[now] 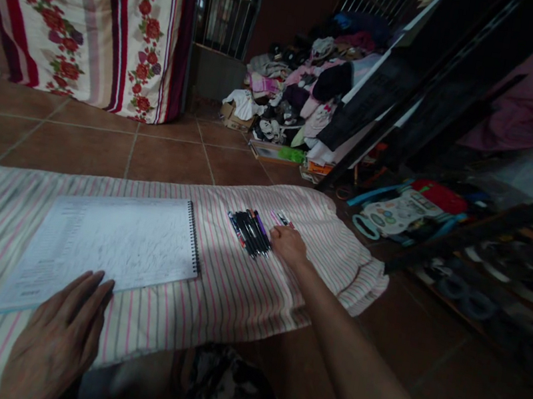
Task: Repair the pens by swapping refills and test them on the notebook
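Note:
A spiral-bound notebook (112,246) lies open on a pink-striped cloth (241,297) spread over the tiled floor. My left hand (57,335) rests flat on the cloth at the notebook's near edge, fingers stretched out, holding nothing. A row of several dark pens (250,231) lies to the right of the notebook. My right hand (289,245) is stretched out to the right end of that row, fingers curled on a pink pen (277,218); whether it grips the pen is hard to tell.
A floral striped bedcover (73,14) hangs at the back left. A heap of clothes (305,84) lies at the back centre. Dark slanted shelving (439,99) with toys and clutter stands on the right. Bare brown tiles (166,157) lie beyond the cloth.

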A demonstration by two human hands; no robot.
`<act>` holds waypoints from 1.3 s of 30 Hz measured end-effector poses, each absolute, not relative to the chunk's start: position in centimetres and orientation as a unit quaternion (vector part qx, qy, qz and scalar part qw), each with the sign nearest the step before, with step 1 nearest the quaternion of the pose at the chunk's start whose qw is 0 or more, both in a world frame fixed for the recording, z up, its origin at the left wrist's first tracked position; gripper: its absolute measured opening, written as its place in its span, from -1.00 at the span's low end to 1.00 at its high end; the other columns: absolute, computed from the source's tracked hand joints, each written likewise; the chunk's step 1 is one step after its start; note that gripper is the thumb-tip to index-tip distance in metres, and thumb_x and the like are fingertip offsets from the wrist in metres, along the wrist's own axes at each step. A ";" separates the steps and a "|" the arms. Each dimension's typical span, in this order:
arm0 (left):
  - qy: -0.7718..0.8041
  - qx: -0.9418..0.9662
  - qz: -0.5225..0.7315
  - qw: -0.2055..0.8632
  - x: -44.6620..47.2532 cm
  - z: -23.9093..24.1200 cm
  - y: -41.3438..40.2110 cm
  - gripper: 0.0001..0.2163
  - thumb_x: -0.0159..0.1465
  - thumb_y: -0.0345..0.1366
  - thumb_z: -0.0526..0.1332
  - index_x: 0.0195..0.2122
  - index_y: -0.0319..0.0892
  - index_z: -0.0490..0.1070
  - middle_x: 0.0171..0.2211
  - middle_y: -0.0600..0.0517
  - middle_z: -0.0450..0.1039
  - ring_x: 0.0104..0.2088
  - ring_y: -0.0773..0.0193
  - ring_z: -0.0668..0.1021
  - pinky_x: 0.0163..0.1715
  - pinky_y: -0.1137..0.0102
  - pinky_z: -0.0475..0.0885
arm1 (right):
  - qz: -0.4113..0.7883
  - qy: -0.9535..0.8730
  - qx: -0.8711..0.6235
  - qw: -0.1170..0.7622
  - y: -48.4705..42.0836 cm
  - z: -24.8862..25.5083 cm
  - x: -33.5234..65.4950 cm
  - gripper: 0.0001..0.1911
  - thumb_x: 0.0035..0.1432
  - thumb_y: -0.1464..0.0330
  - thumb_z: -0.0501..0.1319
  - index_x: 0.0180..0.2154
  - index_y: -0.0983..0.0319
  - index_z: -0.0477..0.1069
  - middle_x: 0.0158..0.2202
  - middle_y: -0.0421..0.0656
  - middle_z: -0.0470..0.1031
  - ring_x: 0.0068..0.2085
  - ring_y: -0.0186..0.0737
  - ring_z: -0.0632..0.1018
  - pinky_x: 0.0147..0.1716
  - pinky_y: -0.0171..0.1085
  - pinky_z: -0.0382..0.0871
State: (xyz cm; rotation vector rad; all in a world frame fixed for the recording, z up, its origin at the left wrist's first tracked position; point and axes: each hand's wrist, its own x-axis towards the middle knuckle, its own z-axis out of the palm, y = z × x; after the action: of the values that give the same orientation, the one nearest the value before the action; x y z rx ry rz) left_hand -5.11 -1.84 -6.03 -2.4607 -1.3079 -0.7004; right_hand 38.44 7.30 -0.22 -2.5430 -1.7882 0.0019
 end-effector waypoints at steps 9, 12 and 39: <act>-0.448 -0.851 -0.236 0.136 -5.1 -6.1 -1.8 -0.68 0.27 -0.32 -0.04 0.03 -0.25 0.25 0.03 -0.24 0.39 0.06 -0.11 0.41 -0.04 -0.01 0.37 | -0.024 -0.589 -0.806 0.048 6.9 -1.5 40.4 -0.67 0.23 0.39 0.01 -0.10 0.24 0.50 -0.12 -0.03 0.54 -0.04 -0.20 0.49 -0.04 -0.33 0.26; -0.452 -0.850 -0.237 0.132 -5.1 -6.1 -1.8 -0.68 0.27 -0.31 -0.04 0.03 -0.24 0.25 0.04 -0.24 0.38 0.05 -0.10 0.41 -0.03 0.00 0.36 | -0.029 -0.589 -0.806 0.052 7.4 -1.8 40.8 -0.68 0.21 0.43 0.02 -0.13 0.26 0.51 -0.13 -0.01 0.54 -0.05 -0.19 0.50 -0.05 -0.32 0.26; -0.464 -0.846 -0.240 0.109 -5.2 -6.2 -1.9 -0.64 0.28 -0.29 -0.02 0.09 -0.18 0.23 0.06 -0.19 0.37 0.10 -0.07 0.37 0.05 0.01 0.30 | -0.066 -0.518 -0.851 0.058 9.0 -2.4 42.6 -0.64 0.20 0.31 0.02 -0.07 0.37 0.41 -0.15 0.10 0.50 -0.10 -0.03 0.47 -0.05 -0.18 0.20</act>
State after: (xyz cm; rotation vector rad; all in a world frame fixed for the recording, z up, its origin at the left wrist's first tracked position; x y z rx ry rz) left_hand -5.15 -1.91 -6.19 -2.4879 -1.3630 -0.7046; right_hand 42.59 9.00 -2.35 -2.5787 -1.5691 -0.2000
